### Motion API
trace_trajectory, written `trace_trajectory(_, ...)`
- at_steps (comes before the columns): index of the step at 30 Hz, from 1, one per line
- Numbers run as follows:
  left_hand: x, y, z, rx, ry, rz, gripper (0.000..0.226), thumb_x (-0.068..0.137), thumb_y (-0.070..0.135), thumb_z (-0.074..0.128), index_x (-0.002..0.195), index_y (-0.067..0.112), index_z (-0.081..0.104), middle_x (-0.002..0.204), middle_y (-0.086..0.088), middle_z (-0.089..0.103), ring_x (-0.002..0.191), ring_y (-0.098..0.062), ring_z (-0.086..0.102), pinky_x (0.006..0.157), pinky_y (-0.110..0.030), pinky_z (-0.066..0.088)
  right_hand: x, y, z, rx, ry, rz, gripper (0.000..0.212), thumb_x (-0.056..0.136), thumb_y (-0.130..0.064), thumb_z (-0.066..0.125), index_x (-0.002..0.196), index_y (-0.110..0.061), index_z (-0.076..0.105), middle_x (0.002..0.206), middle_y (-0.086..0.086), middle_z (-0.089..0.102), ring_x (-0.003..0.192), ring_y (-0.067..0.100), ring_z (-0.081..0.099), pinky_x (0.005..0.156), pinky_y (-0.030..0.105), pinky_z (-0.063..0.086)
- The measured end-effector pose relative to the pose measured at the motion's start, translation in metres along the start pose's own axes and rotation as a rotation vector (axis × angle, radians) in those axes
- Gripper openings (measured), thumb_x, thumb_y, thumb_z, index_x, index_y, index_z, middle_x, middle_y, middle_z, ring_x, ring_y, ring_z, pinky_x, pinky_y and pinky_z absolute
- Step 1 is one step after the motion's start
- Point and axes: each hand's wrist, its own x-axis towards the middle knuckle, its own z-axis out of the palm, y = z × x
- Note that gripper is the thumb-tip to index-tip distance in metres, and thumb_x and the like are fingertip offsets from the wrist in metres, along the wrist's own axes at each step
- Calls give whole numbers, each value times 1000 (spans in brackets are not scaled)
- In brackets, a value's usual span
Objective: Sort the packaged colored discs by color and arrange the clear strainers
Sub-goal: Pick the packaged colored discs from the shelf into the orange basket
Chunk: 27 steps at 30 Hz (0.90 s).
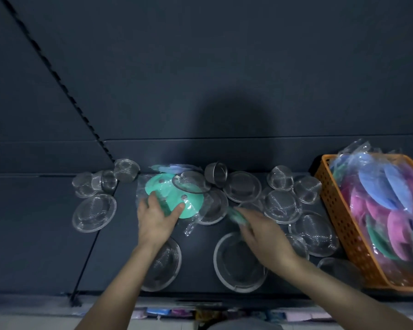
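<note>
Shelf (200, 248): dark and flat, with clear strainers (281, 206) lying all over it.
Green disc (174, 194): in its clear bag, near the back, with strainers around it.
Left hand (156, 217): our fingers are spread and rest on the green disc.
Right hand (260, 231): blurry, near something green; we cannot tell its grip.
Basket (329, 194): orange, on the right, full of bagged discs (391, 186), blue, pink and green.

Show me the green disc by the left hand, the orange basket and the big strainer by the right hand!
green disc (174, 194): head view, flat top.
orange basket (343, 225): head view, holed side wall.
big strainer (234, 265): head view, mesh bottom.
</note>
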Motion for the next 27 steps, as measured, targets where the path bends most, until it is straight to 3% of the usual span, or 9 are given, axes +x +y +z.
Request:
trace_trajectory(5, 12, 7, 0, -130, 3, -204, 115, 58, 61, 79, 145, 18, 18, 154, -14, 8, 140, -37, 17, 114, -45, 24, 22, -16, -14, 295, 131, 119, 24, 93, -12, 53, 102, -30, 65, 86, -1, 70, 77, 6, 59, 66, 4, 38)
trace_trajectory(7, 18, 8, -2, -232, 42, -264, 121, 56, 48, 86, 147, 16, 14, 152, -19, 12, 138, -39, 22, 112, -44, 26, 28, -19, -15, 345, 140, 134, 31, 92, -12, 53, 87, -42, 60, 82, 5, 71, 73, 12, 60, 59, 6, 39)
trace_trajectory(9, 25, 8, -4, -359, 63, -326, 121, 58, 31, 90, 147, 12, 10, 148, -19, 22, 134, -35, 31, 108, -40, 30, 34, -22, -16, 376, 135, 111, 40, 93, -11, 53, 87, -51, 58, 84, -9, 72, 71, 1, 61, 60, 2, 39)
trace_trajectory(12, 33, 2, -8, -535, 3, -344, 94, 60, 15, 89, 134, 1, 33, 129, -13, 52, 116, -27, 53, 95, -32, 47, 41, -29, -12, 333, 115, 60, 39, 93, -11, 53, 103, -47, 63, 95, -33, 65, 93, -15, 57, 77, 0, 38)
trace_trajectory(14, 35, -1, -12, -624, -50, -330, 49, 60, 9, 88, 99, 3, 59, 101, -9, 68, 89, -22, 65, 67, -19, 54, 47, -30, -6, 312, 112, 65, 32, 92, -12, 54, 115, -32, 65, 105, -24, 66, 100, -9, 58, 83, 4, 39)
trace_trajectory(15, 35, -2, -14, -633, -61, -320, 34, 62, 9, 87, 83, 8, 61, 87, -5, 69, 77, -18, 65, 56, -16, 50, 49, -30, -4, 305, 116, 70, 31, 92, -13, 55, 118, -27, 65, 107, -18, 67, 101, -6, 58, 85, 5, 40)
trace_trajectory(19, 40, -11, -25, -750, -69, -332, 32, 75, 5, 76, 68, 15, 46, 80, -11, 55, 76, -21, 52, 71, -33, 45, 62, -36, -1, 284, 104, 46, 31, 93, -16, 54, 122, -23, 62, 112, -12, 66, 104, -1, 58, 90, 14, 43)
trace_trajectory(25, 55, -29, -59, -649, 100, -228, 13, 89, 11, 61, 83, 10, 49, 84, -17, 57, 73, -24, 52, 66, -43, 47, 83, -49, 2, 293, 138, 26, 30, 92, -12, 54, 116, -25, 65, 100, -22, 64, 95, -9, 57, 80, 4, 38)
trace_trajectory(27, 57, -36, -69, -530, 197, -187, 18, 89, 17, 62, 79, 15, 47, 76, -9, 54, 67, -23, 49, 61, -37, 43, 89, -55, 4, 313, 138, 28, 31, 92, -13, 54, 116, -30, 64, 100, -27, 62, 96, -16, 55, 79, 0, 36)
